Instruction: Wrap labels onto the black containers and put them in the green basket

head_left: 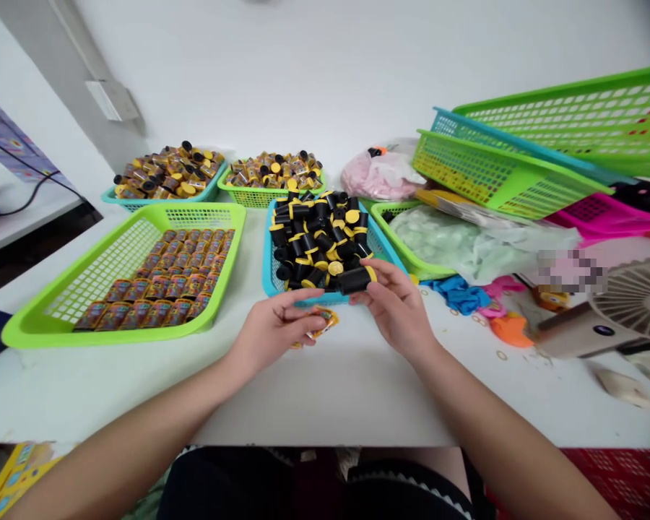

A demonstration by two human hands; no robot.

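My right hand (398, 310) pinches a black cylinder with a yellow cap (356, 279) at the front edge of a blue basket (269, 271) heaped with the same black and yellow cylinders. My left hand (274, 328) is closed over a small orange and yellow sticker (323, 319) lying on the white table (325, 390). The two hands are close together, just in front of the blue basket.
A large green basket (59, 310) at left holds rows of wrapped cylinders. Two baskets (165, 177) of finished pieces sit at the back. Stacked green, blue and pink baskets (498, 173), plastic bags, balloons (460, 292) and a fan (622, 303) crowd the right.
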